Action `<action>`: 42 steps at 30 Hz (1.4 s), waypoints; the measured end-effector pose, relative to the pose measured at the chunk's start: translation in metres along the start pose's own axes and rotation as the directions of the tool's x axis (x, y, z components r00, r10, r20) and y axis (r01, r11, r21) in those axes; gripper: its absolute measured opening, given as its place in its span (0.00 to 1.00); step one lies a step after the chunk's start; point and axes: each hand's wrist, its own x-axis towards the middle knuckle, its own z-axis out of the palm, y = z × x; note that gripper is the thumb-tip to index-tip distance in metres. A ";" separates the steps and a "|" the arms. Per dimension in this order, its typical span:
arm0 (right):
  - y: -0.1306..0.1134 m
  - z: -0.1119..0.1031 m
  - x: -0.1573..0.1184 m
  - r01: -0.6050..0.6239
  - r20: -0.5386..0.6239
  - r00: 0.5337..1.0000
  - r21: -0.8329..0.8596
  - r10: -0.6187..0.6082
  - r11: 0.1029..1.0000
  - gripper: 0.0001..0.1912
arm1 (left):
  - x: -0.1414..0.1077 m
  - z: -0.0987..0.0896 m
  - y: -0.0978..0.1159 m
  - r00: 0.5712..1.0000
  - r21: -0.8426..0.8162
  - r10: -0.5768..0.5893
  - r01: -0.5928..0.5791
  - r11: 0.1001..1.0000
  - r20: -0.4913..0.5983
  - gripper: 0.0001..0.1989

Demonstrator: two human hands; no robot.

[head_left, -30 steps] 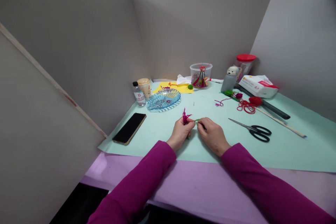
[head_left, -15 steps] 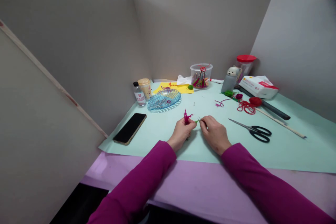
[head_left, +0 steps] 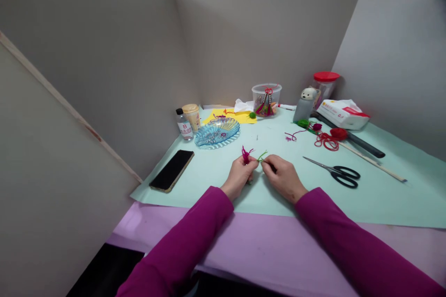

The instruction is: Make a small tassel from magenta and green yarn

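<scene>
My left hand point(head_left: 240, 175) is closed on a tuft of magenta yarn point(head_left: 245, 154), whose frayed ends stick up above the fingers. Green yarn point(head_left: 262, 155) with loose upright ends spans the small gap between both hands. The fingertips of my right hand point(head_left: 283, 177) are pinched at the green yarn, just right of my left thumb. Whatever else lies inside either hand is hidden. Both hands are just above the pale green sheet point(head_left: 209, 190).
Scissors point(head_left: 334, 171) lie right of my hands, near red yarn point(head_left: 327, 142). Leftward are a phone point(head_left: 172, 171), a bottle point(head_left: 185, 125) and a blue dish point(head_left: 218, 133) with beads. Behind stand a clear tub point(head_left: 266, 100), a grey bottle point(head_left: 304, 107) and a tissue pack point(head_left: 343, 114).
My right hand has shifted slightly left, closer to my left hand. More of the green yarn's ends now show above the fingertips. The magenta tuft has moved slightly left.
</scene>
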 end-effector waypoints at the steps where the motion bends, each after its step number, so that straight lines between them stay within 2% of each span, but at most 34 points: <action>1: 0.000 0.002 -0.001 0.017 0.026 1.000 -0.009 -0.017 1.000 0.08 | 0.000 0.000 0.001 1.000 0.001 -0.003 0.003 1.000 -0.003 0.08; 9: 0.005 0.002 -0.002 -0.009 0.027 1.000 -0.105 0.012 0.994 0.08 | 0.001 0.000 0.001 1.000 -0.030 -0.025 0.025 0.999 -0.006 0.08; 14: 0.002 0.001 -0.002 0.006 -0.005 1.000 -0.082 -0.007 0.997 0.09 | 0.001 0.000 0.000 1.000 -0.048 -0.025 0.024 0.999 -0.006 0.08; 20: 0.004 0.003 -0.003 0.068 0.028 0.997 -0.074 -0.066 0.995 0.08 | 0.001 0.001 0.001 0.999 -0.018 -0.033 0.033 0.999 -0.006 0.08; 42: 0.005 0.003 -0.003 0.058 0.051 0.997 -0.121 -0.052 0.991 0.09 | 0.000 0.000 0.000 1.000 0.008 -0.022 0.022 1.000 0.002 0.08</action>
